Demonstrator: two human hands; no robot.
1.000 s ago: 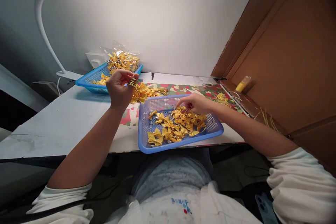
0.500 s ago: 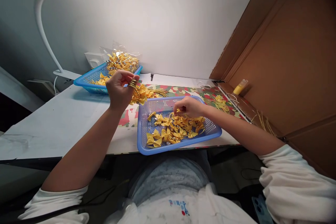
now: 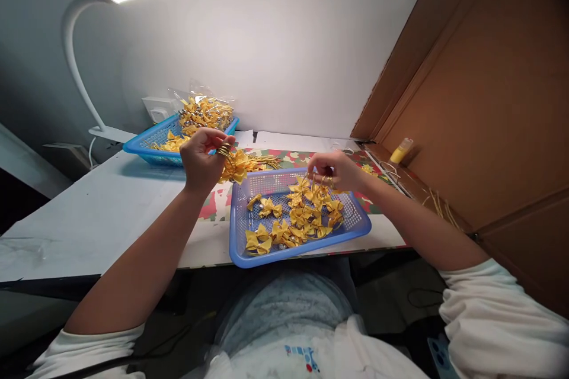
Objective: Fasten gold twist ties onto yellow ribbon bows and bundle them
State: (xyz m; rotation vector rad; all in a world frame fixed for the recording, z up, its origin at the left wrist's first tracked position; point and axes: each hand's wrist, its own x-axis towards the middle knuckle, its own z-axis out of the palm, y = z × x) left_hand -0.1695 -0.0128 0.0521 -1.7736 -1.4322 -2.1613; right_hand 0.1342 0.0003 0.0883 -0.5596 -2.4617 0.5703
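My left hand (image 3: pixel 202 160) is closed on the gold cord loops of a bunch of yellow ribbon bows (image 3: pixel 236 167), which hangs just past the blue basket's back left corner. Over the back right of that basket (image 3: pixel 267 259), my right hand (image 3: pixel 338 169) pinches gold cord; bows sit just below its fingers, and how many it holds I cannot tell. Several loose yellow bows (image 3: pixel 281 231) with gold cords and small silvery bells lie in the basket. Behind my left hand stands another blue basket (image 3: pixel 146 147) with more bows.
A clear plastic bag of bows (image 3: pixel 207 111) rests in the rear basket. A white lamp (image 3: pixel 71 41) arches over the table from the left. Camouflage-patterned sheet (image 3: pixel 213 206) lies under the near basket. A yellow-filled tube (image 3: pixel 400 151) stands by the cardboard (image 3: pixel 480 100) at right.
My right hand has risen and moved right from among the bows in the basket, with gold cord at its fingers. My left hand keeps its bunch nearly in place. The camera view has shifted slightly.
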